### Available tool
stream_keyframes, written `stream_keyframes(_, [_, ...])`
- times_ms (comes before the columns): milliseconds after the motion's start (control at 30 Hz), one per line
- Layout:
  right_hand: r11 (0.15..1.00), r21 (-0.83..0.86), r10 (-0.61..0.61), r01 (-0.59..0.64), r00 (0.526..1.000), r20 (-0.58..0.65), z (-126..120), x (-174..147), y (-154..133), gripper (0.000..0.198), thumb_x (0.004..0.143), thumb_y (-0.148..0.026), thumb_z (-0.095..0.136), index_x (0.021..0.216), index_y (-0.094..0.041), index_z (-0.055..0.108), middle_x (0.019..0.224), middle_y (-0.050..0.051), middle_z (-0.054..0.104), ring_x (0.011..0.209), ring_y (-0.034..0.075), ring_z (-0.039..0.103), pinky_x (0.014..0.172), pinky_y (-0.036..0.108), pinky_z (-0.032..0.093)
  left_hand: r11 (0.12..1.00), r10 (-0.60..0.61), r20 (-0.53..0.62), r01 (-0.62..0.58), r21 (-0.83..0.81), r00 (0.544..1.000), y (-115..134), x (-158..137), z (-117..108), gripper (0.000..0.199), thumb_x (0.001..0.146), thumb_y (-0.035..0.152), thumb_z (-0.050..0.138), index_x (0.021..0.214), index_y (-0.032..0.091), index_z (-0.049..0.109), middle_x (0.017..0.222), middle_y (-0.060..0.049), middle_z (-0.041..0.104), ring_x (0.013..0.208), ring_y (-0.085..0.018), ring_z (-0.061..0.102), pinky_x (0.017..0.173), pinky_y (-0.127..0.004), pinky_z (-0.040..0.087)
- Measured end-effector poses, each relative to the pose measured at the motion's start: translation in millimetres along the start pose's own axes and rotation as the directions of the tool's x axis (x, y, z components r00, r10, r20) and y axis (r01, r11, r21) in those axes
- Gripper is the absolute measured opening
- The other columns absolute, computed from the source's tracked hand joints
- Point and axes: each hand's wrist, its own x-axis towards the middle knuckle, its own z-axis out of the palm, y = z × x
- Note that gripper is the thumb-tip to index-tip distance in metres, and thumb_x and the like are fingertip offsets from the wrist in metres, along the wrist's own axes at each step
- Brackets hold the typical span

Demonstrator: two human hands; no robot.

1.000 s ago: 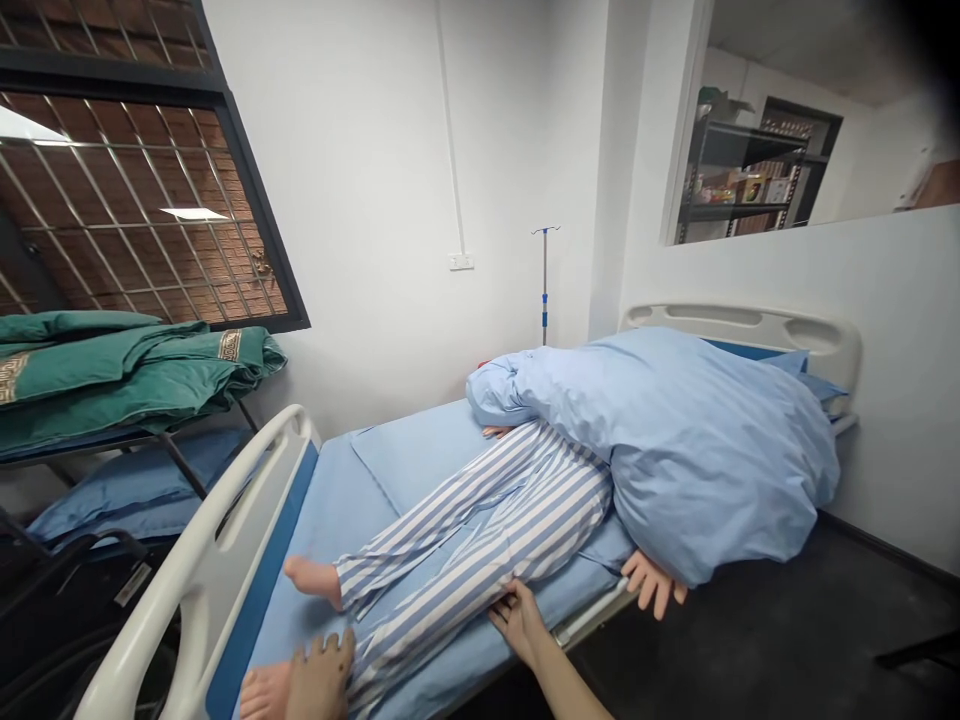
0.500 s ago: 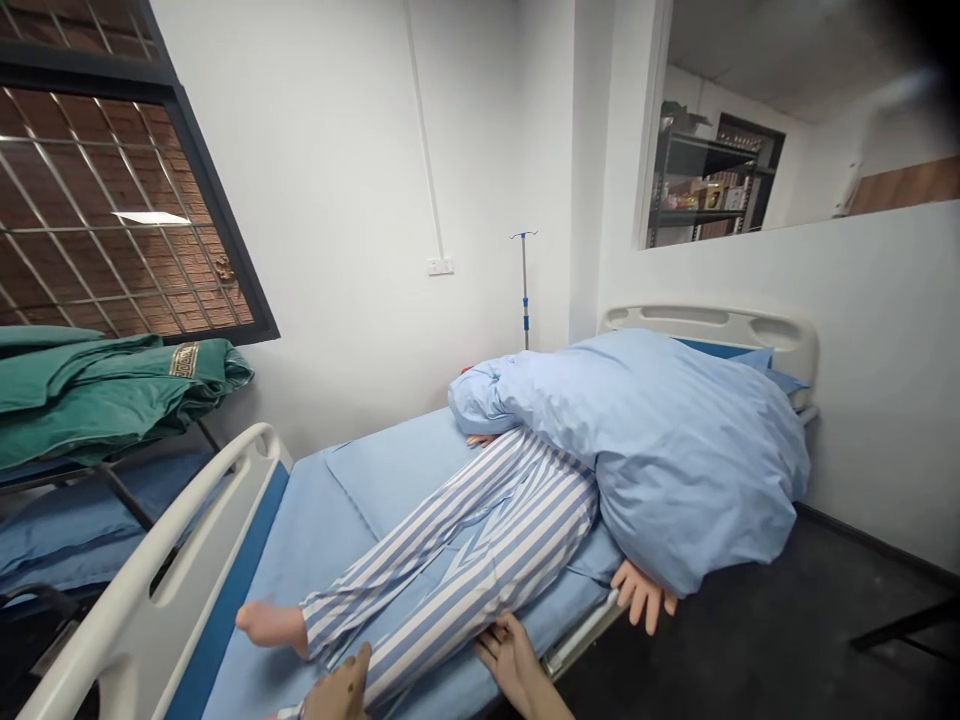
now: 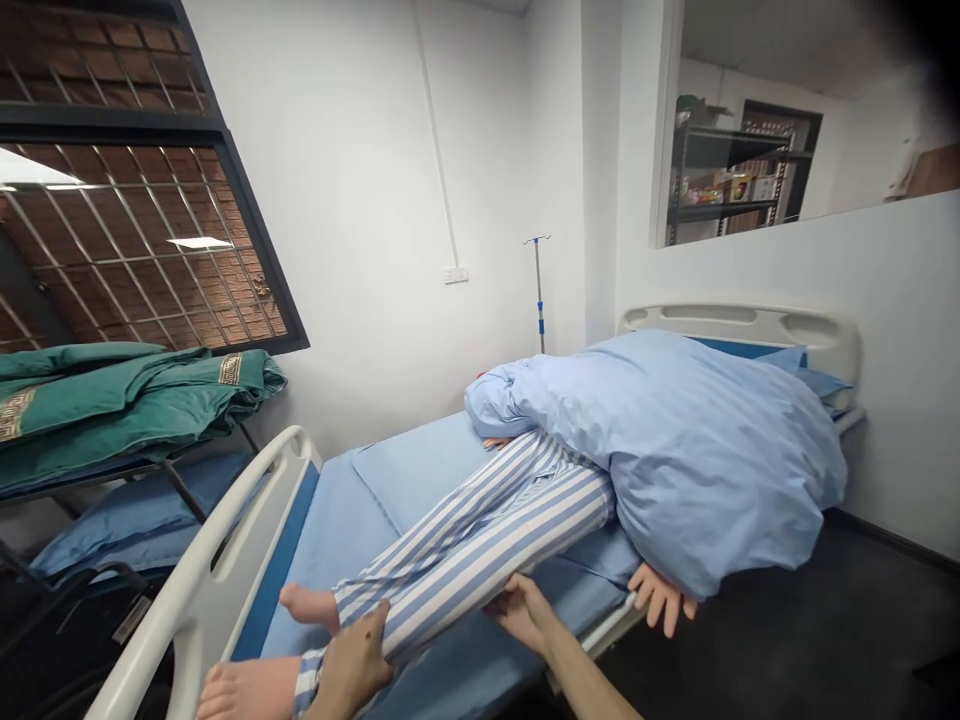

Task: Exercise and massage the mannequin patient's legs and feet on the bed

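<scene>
At far left, below a barred window (image 3: pixel 142 245), folded green bedding (image 3: pixel 112 410) bears a key-patterned band; lower down, a pale label (image 3: pixel 133 618) has print too small to read. Next stands the bed's footboard (image 3: pixel 217 605). Beside it, on the blue sheet (image 3: pixel 409 475), lies a manikin (image 3: pixel 540 505) in striped trousers (image 3: pixel 465 580). The left hand (image 3: pixel 358 655) wraps around the nearer lower leg, above the ankle, some fingers hidden. The right hand (image 3: pixel 526 612), forearm slanting in from the lower edge, reaches beneath the same leg near the knee, thumb uppermost; whether it pinches cloth cannot be told. Farther right, a blue quilt (image 3: pixel 712 460) covers the upper body; one manikin hand (image 3: pixel 664 597), fingers spread, overhangs the mattress edge.
</scene>
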Motion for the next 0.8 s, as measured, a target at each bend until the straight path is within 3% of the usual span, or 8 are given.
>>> stream_keyframes(133, [0.994,-0.098,-0.044,0.046,0.999,0.023,23.5,-16.1,-32.7,0.008,0.058,-0.012,0.049,0.065,-0.017,0.051,0.067,0.0,0.058,0.07,0.015,0.054,0.074,0.033,0.041,0.997,-0.053,-0.036,0.05,-0.06,0.998,11.8,6.9,7.4,0.078,0.055,0.015,0.046,0.131,0.018,0.033,0.124,-0.008,0.052,0.11,-0.025,0.048,0.088,-0.034,0.037])
stream_keyframes(300, [0.981,-0.161,-0.1,0.113,0.991,0.087,49.6,-28.6,-76.0,0.013,0.06,-0.012,0.05,0.072,-0.017,0.051,0.073,0.0,0.059,0.073,0.015,0.053,0.076,0.033,0.04,0.989,-0.046,-0.098,0.031,-0.144,0.994,33.9,29.1,11.2,0.074,0.057,0.018,0.047,0.13,0.015,0.034,0.125,-0.009,0.051,0.111,-0.024,0.048,0.089,-0.029,0.036])
stream_keyframes(400, [0.972,-0.185,-0.134,0.147,0.988,0.078,58.1,-31.0,-90.8,0.015,0.061,-0.012,0.051,0.075,-0.017,0.051,0.074,0.0,0.058,0.073,0.014,0.052,0.076,0.033,0.04,0.977,-0.048,-0.12,0.022,-0.21,0.992,51.1,44.8,26.2,0.075,0.056,0.016,0.046,0.13,0.014,0.033,0.124,-0.007,0.052,0.111,-0.021,0.048,0.087,-0.026,0.036])
stream_keyframes(600, [0.941,-0.28,-0.206,0.188,0.978,-0.034,51.2,-27.8,-89.0,0.016,0.059,-0.013,0.054,0.073,-0.018,0.049,0.072,-0.002,0.057,0.072,0.014,0.052,0.073,0.033,0.04,0.924,-0.067,-0.131,0.012,-0.382,0.989,72.6,64.0,75.7,0.074,0.053,0.014,0.045,0.126,0.013,0.035,0.111,-0.006,0.06,0.1,-0.019,0.054,0.079,-0.022,0.039])
stream_keyframes(800, [0.922,-0.308,-0.281,0.232,0.952,-0.122,41.6,-21.0,-80.4,0.019,0.056,-0.014,0.056,0.071,-0.02,0.046,0.074,-0.002,0.058,0.074,0.015,0.052,0.071,0.033,0.041,0.914,-0.039,-0.144,-0.023,-0.405,0.989,70.4,63.0,80.7,0.065,0.051,0.015,0.047,0.116,0.017,0.042,0.1,-0.003,0.062,0.096,-0.019,0.055,0.076,-0.022,0.039])
